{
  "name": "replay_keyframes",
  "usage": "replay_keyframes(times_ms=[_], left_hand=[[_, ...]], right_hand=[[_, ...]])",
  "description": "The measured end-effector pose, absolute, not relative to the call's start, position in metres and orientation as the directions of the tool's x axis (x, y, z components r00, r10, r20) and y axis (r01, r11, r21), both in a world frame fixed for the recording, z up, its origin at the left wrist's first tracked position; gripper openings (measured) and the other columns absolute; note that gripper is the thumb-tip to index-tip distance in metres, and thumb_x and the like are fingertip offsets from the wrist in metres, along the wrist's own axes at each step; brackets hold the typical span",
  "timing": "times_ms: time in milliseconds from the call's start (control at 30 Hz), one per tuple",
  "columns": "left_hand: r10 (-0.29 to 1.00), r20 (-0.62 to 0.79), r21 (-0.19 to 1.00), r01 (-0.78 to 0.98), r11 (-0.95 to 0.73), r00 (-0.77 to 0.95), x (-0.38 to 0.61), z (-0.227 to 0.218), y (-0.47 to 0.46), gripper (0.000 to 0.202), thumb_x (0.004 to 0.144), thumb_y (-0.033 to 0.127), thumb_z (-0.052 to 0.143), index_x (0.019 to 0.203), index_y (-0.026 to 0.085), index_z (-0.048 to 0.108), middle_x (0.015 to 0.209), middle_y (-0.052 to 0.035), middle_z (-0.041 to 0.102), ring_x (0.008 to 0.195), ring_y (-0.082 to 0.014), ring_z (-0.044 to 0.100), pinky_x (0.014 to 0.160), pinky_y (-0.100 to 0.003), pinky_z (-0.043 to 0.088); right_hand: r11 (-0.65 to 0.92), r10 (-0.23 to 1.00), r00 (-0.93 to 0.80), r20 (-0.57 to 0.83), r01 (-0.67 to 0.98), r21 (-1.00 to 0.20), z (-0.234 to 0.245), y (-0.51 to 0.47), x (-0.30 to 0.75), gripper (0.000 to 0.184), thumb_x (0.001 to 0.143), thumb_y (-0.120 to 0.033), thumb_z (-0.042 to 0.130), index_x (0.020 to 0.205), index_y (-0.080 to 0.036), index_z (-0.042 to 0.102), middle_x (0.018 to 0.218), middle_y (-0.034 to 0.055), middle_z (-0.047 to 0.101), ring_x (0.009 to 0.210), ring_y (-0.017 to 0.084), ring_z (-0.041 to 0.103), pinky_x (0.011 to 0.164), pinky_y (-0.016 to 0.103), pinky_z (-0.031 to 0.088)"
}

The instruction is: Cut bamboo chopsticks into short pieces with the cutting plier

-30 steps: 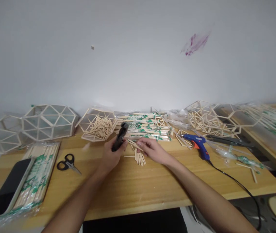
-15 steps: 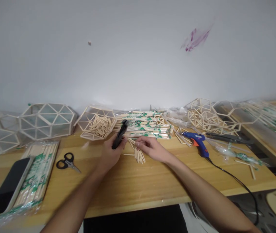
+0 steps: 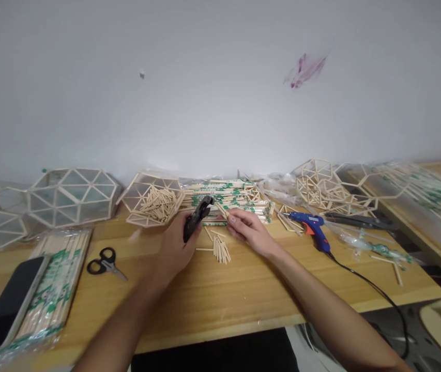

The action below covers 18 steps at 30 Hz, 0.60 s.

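Over the table point(image 3: 251, 305), a black hand tool point(image 3: 194, 225) and a slim wooden stick point(image 3: 222, 209) face each other

Near the middle of the table, the left hand point(image 3: 176, 245) is closed around the black hand tool, whose head points up and away. Opposite, the right hand point(image 3: 249, 232) pinches at least one slim wooden stick between thumb and fingers; the exact count is too small to tell. The far end of that stick slants up beside the tool's head, though I cannot tell whether they touch.

Just below, between the hands, a small pile of short sticks point(image 3: 221, 250) lies fanned out on the wood. Behind them lie packs of chopsticks point(image 3: 239, 195) in clear wrap printed green. To their left, a lattice bowl point(image 3: 130, 187) holds many short pieces; a larger lattice shell point(image 3: 75, 194) sits farther left. Black-handled scissors point(image 3: 106, 262) rest near the left forearm, and a phone point(image 3: 9, 299) lies partly over a wrapped bundle point(image 3: 59, 279). On the right, a blue glue gun point(image 3: 315, 227) lies on its side, its black cord point(image 3: 363, 281) running off the table's front edge.
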<state>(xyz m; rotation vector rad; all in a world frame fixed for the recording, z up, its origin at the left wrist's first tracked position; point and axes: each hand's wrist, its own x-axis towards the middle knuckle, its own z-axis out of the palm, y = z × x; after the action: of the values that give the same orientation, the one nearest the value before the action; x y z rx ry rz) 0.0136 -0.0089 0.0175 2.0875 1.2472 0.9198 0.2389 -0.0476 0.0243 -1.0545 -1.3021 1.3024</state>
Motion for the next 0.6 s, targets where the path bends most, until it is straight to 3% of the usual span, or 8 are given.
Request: replay_keyframes(times_ms=[200,367,600], left_hand=[[0.827,0.295,0.646,0.538,-0.542,0.479,0.013,0.013,-0.007,0.035,0.096,0.031,0.055,0.129,0.021,0.058,0.123,-0.0119,0.068,0.114,-0.0270,0.064,0.099,-0.042,0.049],[0.788,0.277,0.556,0.578,-0.598,0.549,0.012,0.010,-0.007,0.037,0.094,0.027,0.058,0.131,0.022,0.057,0.124,-0.0114,0.068,0.112,-0.0278,0.065,0.098,-0.044,0.050],[0.806,0.207,0.539,0.623,-0.567,0.554,0.012,0.012,-0.010,0.034,0.092,0.028,0.060,0.126,0.023,0.059,0.119,-0.0110,0.069,0.106,-0.0273,0.067,0.091,-0.041,0.052]], right_hand=[[0.155,0.973,-0.183,0.139,0.075,-0.985,0.021,-0.049,0.239,0.043,0.096,-0.062,0.057,0.090,-0.019,0.065,0.064,-0.0028,0.049,0.058,0.013,0.041,0.055,0.027,0.030],[0.184,0.963,-0.229,0.138,0.193,-0.964,0.013,-0.048,0.239,0.049,0.098,-0.063,0.051,0.074,-0.020,0.055,0.063,-0.0029,0.044,0.057,0.012,0.036,0.054,0.026,0.026],[0.232,0.958,-0.228,0.171,0.276,-0.933,0.009,-0.046,0.236,0.051,0.100,-0.062,0.046,0.073,-0.020,0.055,0.063,-0.0037,0.034,0.057,0.012,0.030,0.053,0.025,0.022]])
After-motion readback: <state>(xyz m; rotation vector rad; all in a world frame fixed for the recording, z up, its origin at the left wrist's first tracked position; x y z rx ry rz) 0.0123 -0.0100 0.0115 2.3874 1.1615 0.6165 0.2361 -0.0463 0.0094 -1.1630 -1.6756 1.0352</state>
